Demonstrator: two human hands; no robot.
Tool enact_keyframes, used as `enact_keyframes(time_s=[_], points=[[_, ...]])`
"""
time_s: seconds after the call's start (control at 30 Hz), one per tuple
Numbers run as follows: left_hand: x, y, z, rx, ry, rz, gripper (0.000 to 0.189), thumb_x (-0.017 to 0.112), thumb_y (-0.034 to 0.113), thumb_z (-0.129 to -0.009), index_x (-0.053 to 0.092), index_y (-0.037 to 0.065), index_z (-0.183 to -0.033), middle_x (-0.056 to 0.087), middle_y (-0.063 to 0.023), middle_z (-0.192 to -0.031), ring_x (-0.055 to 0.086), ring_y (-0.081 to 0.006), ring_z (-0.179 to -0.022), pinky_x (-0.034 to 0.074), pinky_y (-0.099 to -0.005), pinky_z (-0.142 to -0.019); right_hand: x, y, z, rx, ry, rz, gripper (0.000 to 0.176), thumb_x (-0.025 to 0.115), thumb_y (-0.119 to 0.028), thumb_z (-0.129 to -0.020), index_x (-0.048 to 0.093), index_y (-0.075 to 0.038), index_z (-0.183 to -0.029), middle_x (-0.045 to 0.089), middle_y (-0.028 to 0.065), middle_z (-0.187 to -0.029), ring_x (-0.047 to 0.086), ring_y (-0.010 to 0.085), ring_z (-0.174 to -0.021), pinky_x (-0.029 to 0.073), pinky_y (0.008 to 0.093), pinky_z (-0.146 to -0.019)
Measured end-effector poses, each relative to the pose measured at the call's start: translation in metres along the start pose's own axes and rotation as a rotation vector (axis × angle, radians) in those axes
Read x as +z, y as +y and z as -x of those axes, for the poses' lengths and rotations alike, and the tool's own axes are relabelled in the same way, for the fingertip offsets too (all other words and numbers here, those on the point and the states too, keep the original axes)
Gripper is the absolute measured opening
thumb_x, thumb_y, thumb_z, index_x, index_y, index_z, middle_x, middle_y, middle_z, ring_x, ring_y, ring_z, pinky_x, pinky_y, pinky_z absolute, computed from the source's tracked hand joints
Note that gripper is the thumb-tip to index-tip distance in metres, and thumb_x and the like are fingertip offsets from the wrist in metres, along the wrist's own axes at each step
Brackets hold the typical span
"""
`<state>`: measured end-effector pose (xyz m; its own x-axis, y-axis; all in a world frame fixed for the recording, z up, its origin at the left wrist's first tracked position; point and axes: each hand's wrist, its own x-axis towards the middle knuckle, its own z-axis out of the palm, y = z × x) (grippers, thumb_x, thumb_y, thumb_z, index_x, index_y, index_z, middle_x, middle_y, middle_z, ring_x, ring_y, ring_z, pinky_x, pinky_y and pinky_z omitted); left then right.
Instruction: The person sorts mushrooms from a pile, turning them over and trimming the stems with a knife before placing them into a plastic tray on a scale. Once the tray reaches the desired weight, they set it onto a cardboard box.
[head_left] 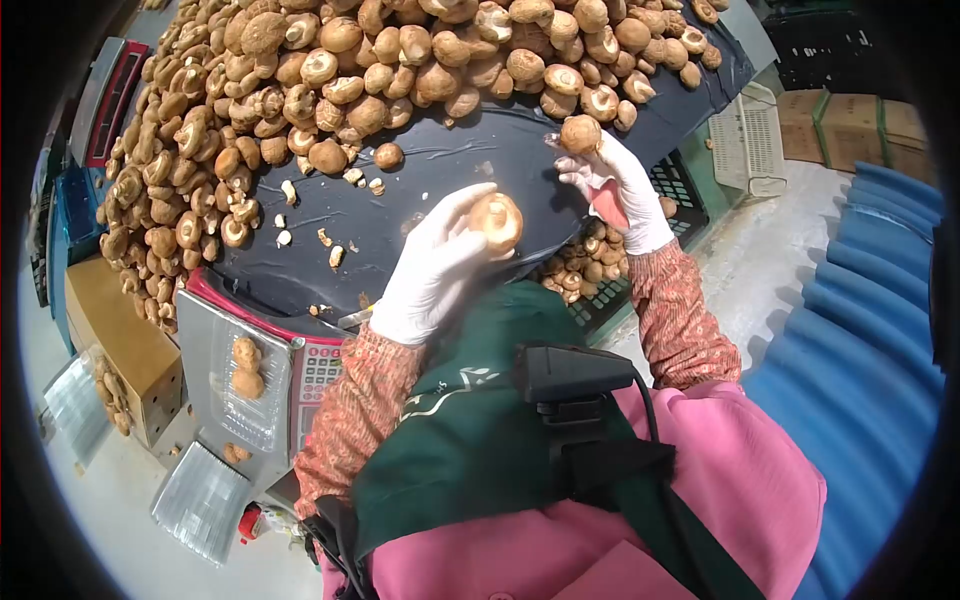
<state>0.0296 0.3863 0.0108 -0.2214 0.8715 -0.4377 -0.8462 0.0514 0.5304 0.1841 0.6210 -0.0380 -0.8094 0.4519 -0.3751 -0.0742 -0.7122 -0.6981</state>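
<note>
My left hand (435,255), in a white glove, holds a mushroom (497,222) over the dark table covering (360,225), with its pale underside and stem facing up. To the right, my right hand (615,185), gloved too, has its fingers around a brown mushroom (580,134) at the fingertips, cap showing. A large heap of mushrooms (340,75) lies beyond both hands. Cut stem pieces (284,238) and a single mushroom (388,156) rest on the covering left of my hands.
A red scale (325,375) at lower left bears a plastic tray with two mushrooms (247,368). Near it are a cardboard box (125,345) and stacked clear trays (202,500). A dark green crate (600,305) holding mushrooms stands below the table edge; a white basket (748,140) is farther right.
</note>
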Motion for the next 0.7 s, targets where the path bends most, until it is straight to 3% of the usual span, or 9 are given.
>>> enact_keyframes(time_s=[0.23,0.37,0.4,0.5,0.53,0.57,0.63,0.67,0.7], points=[[0.003,0.002,0.003,0.003,-0.017,-0.028,0.062,0.070,0.021,-0.091,0.044,0.000,-0.143,0.054,-0.0119,-0.133,0.056,-0.0209,-0.121,0.052,-0.0416,-0.098,0.021,-0.002,0.007,0.091,-0.136,-0.128,0.052,0.059,-0.026,-0.099,0.047,0.005,-0.138,0.062,0.0211,-0.124,0.067,0.0329,-0.107,0.056,0.0444,-0.092],[0.003,0.001,0.005,-0.014,-0.022,-0.059,0.062,0.069,0.023,-0.090,0.045,0.001,-0.143,0.054,-0.0118,-0.131,0.057,-0.0209,-0.119,0.052,-0.0413,-0.097,0.039,-0.005,0.015,0.005,-0.196,0.074,0.061,0.066,-0.029,-0.095,0.044,0.007,-0.140,0.061,0.0180,-0.127,0.065,0.0305,-0.110,0.053,0.0427,-0.097],[0.003,0.001,0.005,-0.017,-0.025,-0.063,0.062,0.069,0.023,-0.090,0.045,0.001,-0.143,0.055,-0.0117,-0.130,0.057,-0.0210,-0.118,0.052,-0.0411,-0.097,0.042,-0.009,0.018,0.033,-0.179,0.122,0.060,0.068,-0.029,-0.092,0.048,0.005,-0.138,0.062,0.0145,-0.125,0.064,0.0249,-0.111,0.052,0.0386,-0.097],[0.001,0.003,0.008,-0.008,-0.011,-0.067,0.061,0.068,0.025,-0.090,0.046,0.001,-0.142,0.056,-0.0121,-0.126,0.059,-0.0220,-0.116,0.052,-0.0402,-0.096,0.018,-0.036,0.038,0.039,-0.153,0.619,0.058,0.071,-0.030,-0.090,0.053,0.003,-0.134,0.063,0.0107,-0.124,0.061,0.0189,-0.112,0.050,0.0350,-0.096],[-0.001,0.004,0.008,-0.012,-0.013,-0.050,0.060,0.068,0.025,-0.090,0.046,0.001,-0.141,0.057,-0.0121,-0.125,0.059,-0.0221,-0.114,0.053,-0.0398,-0.095,0.003,-0.048,0.045,0.104,-0.199,0.825,0.056,0.072,-0.032,-0.089,0.056,0.000,-0.132,0.063,0.0067,-0.123,0.058,0.0149,-0.114,0.050,0.0328,-0.095],[-0.003,0.004,0.008,-0.019,-0.016,-0.031,0.060,0.068,0.025,-0.090,0.047,0.001,-0.140,0.057,-0.0121,-0.124,0.060,-0.0222,-0.113,0.053,-0.0395,-0.094,-0.007,-0.059,0.052,0.231,-0.208,1.006,0.051,0.072,-0.030,-0.087,0.061,-0.003,-0.128,0.066,0.0072,-0.119,0.064,0.0185,-0.107,0.052,0.0336,-0.092],[-0.005,0.001,0.006,-0.040,-0.024,-0.004,0.058,0.067,0.026,-0.091,0.047,0.001,-0.139,0.058,-0.0120,-0.122,0.061,-0.0221,-0.111,0.054,-0.0388,-0.092,-0.012,-0.074,0.062,0.147,-0.207,1.683,0.043,0.073,-0.027,-0.083,0.067,-0.006,-0.120,0.070,0.0105,-0.109,0.068,0.0219,-0.098,0.054,0.0340,-0.087],[-0.005,0.000,0.004,-0.052,-0.032,0.004,0.057,0.067,0.026,-0.091,0.047,0.001,-0.138,0.058,-0.0118,-0.121,0.061,-0.0218,-0.110,0.054,-0.0384,-0.091,-0.020,-0.066,0.058,-0.027,-0.111,1.802,0.037,0.073,-0.026,-0.082,0.070,-0.008,-0.114,0.070,0.0141,-0.103,0.070,0.0260,-0.093,0.055,0.0350,-0.083],[-0.005,-0.002,0.002,-0.060,-0.038,0.009,0.056,0.067,0.026,-0.091,0.047,0.001,-0.138,0.058,-0.0117,-0.120,0.062,-0.0216,-0.109,0.054,-0.0379,-0.090,-0.011,-0.061,0.051,-0.113,0.018,1.648,0.036,0.072,-0.028,-0.083,0.069,-0.005,-0.112,0.071,0.0139,-0.096,0.070,0.0276,-0.089,0.055,0.0354,-0.081]])
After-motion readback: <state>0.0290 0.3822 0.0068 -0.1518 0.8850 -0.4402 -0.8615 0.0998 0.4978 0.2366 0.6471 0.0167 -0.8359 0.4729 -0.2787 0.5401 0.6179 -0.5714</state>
